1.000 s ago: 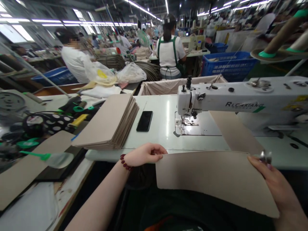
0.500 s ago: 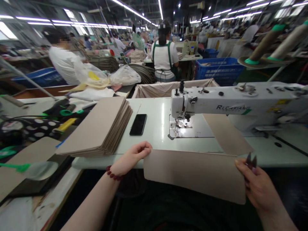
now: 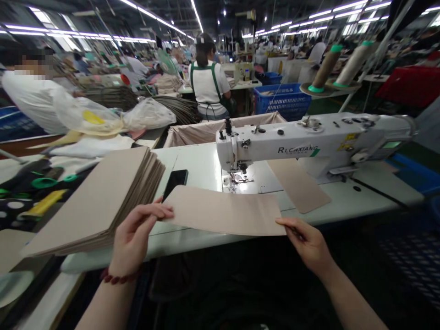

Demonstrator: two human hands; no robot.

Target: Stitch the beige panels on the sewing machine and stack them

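Note:
I hold a flat beige sheet (image 3: pixel 223 211) over the front of the white sewing table (image 3: pixel 202 169). My left hand (image 3: pixel 135 236) pinches its left corner, close to a thick stack of the same beige sheets (image 3: pixel 99 197). My right hand (image 3: pixel 307 245) grips the sheet's right corner, and a small dark tool lies partly hidden in that hand. Behind the sheet stands a white sewing machine (image 3: pixel 309 142) with its needle area (image 3: pixel 239 176) just beyond the sheet's far edge. A second beige sheet (image 3: pixel 297 183) lies under the machine arm.
A black phone (image 3: pixel 175 181) lies between the stack and the held sheet. Tools and green-handled items (image 3: pixel 44 183) clutter the left bench. A fabric-lined bin (image 3: pixel 206 130) sits behind the table. Other workers (image 3: pixel 208 87) sit further back, near a blue crate (image 3: pixel 282 98).
Both hands lifted the beige sheet from below the table edge up and leftward onto the table, toward the stack. My view swung right and the sheet flattened out.

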